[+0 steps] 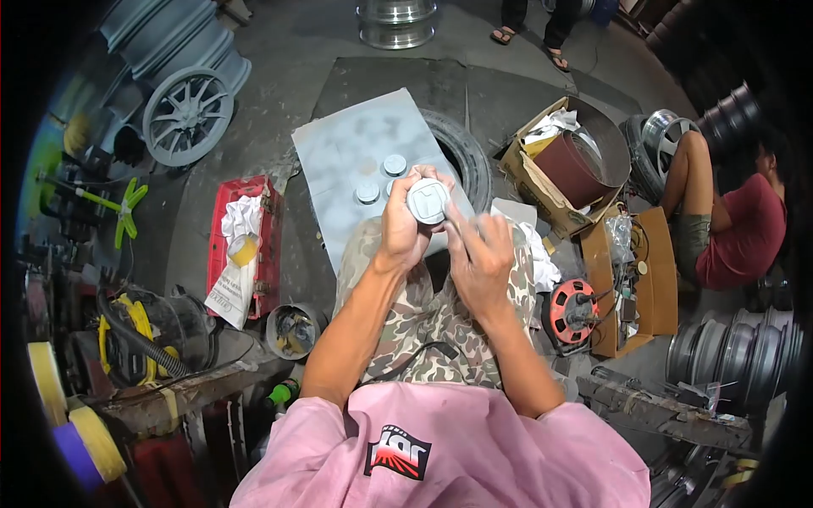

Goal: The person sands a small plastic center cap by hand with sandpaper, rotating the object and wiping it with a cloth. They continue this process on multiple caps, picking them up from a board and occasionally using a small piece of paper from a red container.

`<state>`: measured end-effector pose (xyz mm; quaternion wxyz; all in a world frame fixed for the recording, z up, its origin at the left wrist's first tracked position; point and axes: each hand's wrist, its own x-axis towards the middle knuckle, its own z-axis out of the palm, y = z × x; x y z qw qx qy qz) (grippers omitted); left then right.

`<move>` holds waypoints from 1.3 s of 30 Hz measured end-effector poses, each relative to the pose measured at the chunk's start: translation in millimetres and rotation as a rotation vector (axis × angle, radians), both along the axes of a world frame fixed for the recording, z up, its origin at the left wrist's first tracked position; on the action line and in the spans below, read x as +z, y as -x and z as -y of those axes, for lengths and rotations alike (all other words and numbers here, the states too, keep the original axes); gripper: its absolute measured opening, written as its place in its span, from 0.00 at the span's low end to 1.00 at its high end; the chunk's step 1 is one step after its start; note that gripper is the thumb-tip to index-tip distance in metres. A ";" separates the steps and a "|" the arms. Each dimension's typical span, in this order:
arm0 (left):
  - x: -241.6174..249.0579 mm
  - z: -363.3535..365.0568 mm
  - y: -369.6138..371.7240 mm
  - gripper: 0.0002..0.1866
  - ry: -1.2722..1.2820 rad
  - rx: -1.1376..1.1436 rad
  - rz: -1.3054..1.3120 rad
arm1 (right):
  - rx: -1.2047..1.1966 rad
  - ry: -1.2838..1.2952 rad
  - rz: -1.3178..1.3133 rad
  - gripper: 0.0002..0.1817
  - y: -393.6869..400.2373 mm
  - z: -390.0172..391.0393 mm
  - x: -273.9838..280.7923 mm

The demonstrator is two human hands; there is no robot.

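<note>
A round grey cap (428, 201) with a raised emblem is held up in my left hand (403, 224), whose fingers wrap round its edge. My right hand (484, 258) is just to the right of the cap, its fingertips near or at the cap's lower right edge and somewhat blurred; whether it pinches anything is hidden. Beyond my hands, more round caps, one (395, 165) at the back and one (367, 193) to the left, rest on a grey-stained board (347, 144). Another cap is partly hidden behind my left hand.
A red toolbox (273, 254) with rags stands at left, a metal tin (292, 331) nearer. Rightward are a cardboard box (529, 182), an open carton (656, 279) and a red cable reel (574, 311). A tyre (478, 161) lies behind the board. A seated person (745, 220) is at far right.
</note>
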<state>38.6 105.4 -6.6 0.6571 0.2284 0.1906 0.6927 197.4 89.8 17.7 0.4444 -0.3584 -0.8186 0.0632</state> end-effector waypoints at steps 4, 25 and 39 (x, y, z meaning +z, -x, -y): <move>6.2 3.7 -3.9 0.15 0.060 -0.016 -0.021 | -0.015 -0.023 -0.018 0.22 -1.9 -4.4 -0.9; 4.4 3.8 -10.0 0.14 0.078 0.049 -0.066 | 0.036 -0.036 -0.025 0.22 15.1 -16.9 11.7; -9.8 0.7 -12.1 0.15 0.162 0.127 -0.038 | 0.105 -0.006 0.013 0.27 15.4 -2.0 -1.6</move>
